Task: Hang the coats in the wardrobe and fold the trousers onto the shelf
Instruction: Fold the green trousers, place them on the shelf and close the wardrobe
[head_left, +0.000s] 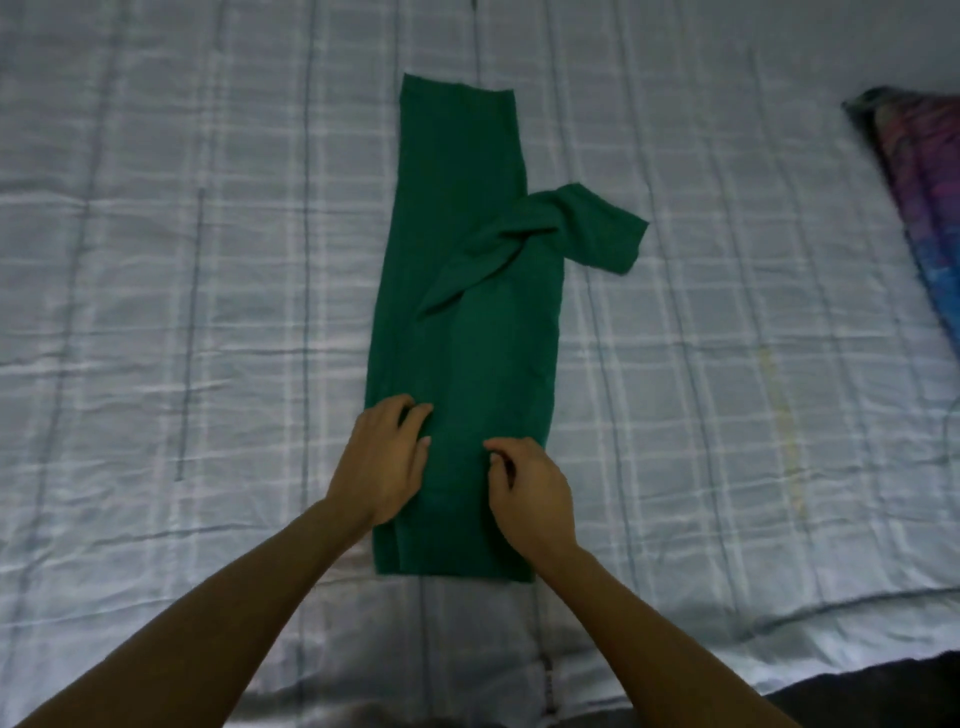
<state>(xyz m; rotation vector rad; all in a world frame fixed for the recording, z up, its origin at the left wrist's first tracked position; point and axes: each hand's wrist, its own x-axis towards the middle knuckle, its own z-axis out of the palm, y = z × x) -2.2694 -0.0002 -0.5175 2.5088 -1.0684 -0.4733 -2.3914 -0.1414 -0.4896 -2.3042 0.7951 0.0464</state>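
Trousers on bed, long axis pointing away; left hand presses flat, right hand pinches them.

- The trousers are matt green cloth, soft-looking and evenly textured, with a few creases.
- The bed sheet is pale checked cloth with a faint sheen, rumpled into fine wrinkles.
- The pillow has a many-coloured printed cloth cover, too blurred to tell its finish.
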